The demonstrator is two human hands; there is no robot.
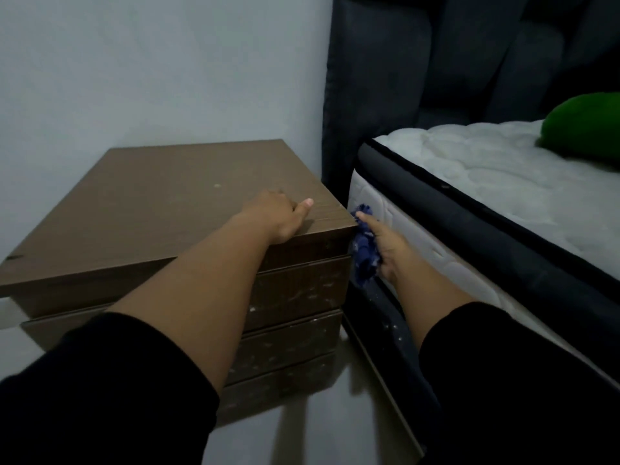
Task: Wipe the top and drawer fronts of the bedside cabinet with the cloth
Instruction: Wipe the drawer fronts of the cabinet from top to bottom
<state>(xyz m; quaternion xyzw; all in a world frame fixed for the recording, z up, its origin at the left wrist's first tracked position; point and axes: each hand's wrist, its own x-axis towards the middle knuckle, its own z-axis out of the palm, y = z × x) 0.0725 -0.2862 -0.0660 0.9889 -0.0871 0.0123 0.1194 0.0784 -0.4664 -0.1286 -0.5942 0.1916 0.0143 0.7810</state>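
Observation:
The brown wooden bedside cabinet stands against the wall, its flat top dusty and its drawer fronts speckled with pale marks. My left hand rests on the top near the front right corner, fingers curled over the front edge and thumb stretched out. My right hand holds a crumpled blue cloth in the narrow gap between the cabinet's right side and the mattress. The cloth touches the cabinet's right front corner.
A bed with a white quilted mattress and a dark padded headboard stands close on the right. A green cushion lies on the mattress. A pale wall is behind the cabinet, pale floor below.

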